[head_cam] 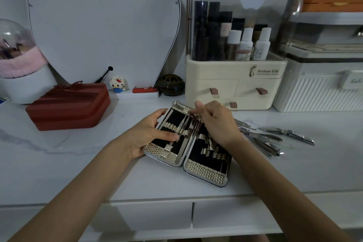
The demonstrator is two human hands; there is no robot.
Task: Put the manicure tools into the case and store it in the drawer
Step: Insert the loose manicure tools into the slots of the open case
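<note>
The manicure case [204,171] lies open on the white marble tabletop, both halves lined in black with gold elastic loops. My left hand [149,133] grips the left half, thumb pressed across its lining. My right hand [214,122] hovers over the hinge near the top, its fingers pinching a thin metal tool [186,124] that lies slanted across the left half. A pile of loose steel manicure tools [263,139] sits on the table just right of the case, with nail clippers [290,133] at its far side.
A red zipped box [68,106] stands at the left. A cream cosmetic organiser [235,84] with small drawers stands behind the case, and a white ribbed box [318,92] to its right. Two closed table drawers [231,214] run along the front edge below.
</note>
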